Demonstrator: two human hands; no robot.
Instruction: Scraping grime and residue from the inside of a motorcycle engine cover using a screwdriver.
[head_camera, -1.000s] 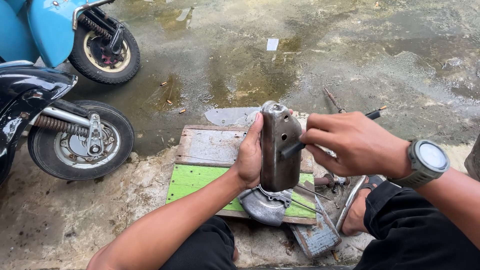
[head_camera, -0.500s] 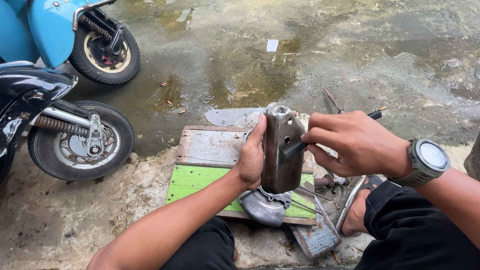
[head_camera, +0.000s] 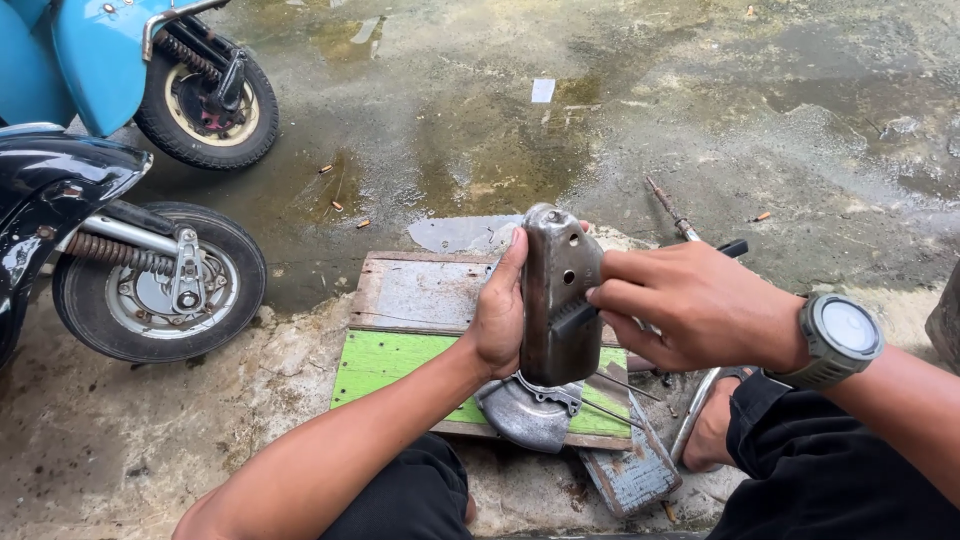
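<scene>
- At the far left, part of a light blue scooter (head_camera: 80, 60) is seen, with its small wheel (head_camera: 207, 100) resting on wet concrete.
- Nearer on the left, the black scooter (head_camera: 50, 190) is parked, its rear wheel (head_camera: 160, 282) standing just beside a wooden board (head_camera: 420, 330) (grey on the far half, green on the near half).
- The left hand (head_camera: 497, 310) is wrapped around the left side of a dull metal cover (head_camera: 558, 295), fingers curled shut on it, thumb up along its edge.
- The cover is held upright above the board's right part, its lower end touching a rounded grey metal part (head_camera: 525, 412) lying there.
- The right hand (head_camera: 690, 305) is closed on a dark slim tool (head_camera: 735, 247), its tip pressed against the cover's right face.
- A grey watch (head_camera: 838, 335) is worn on the right wrist.
- Far right, a thin metal rod (head_camera: 670, 210) lies on the ground.
</scene>
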